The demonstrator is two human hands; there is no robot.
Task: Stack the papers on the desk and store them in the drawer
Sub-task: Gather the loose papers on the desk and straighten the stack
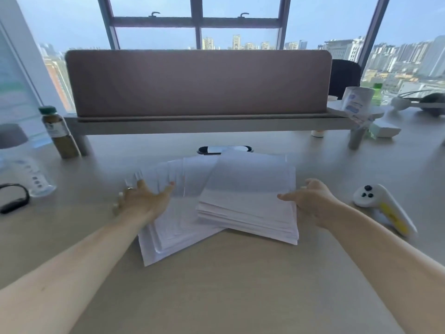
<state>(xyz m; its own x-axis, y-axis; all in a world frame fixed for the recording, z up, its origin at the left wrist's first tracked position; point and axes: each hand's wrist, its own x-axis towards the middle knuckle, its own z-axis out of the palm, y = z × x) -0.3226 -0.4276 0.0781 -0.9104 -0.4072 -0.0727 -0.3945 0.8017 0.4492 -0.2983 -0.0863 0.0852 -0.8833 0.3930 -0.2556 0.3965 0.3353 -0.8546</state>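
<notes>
White papers lie in the middle of the desk in two overlapping heaps. A thicker, neater stack lies on the right, its left edge resting over a looser, fanned-out heap on the left. My left hand rests flat on the fanned heap's left side, fingers spread, a ring on one finger. My right hand is at the thick stack's right edge, thumb on top of the sheets and fingers down the side. No drawer is in view.
A brown divider panel on a grey shelf closes off the back. A bottle, a clear container and a black band stand at the left. A white controller lies right of the papers, with boxes behind it.
</notes>
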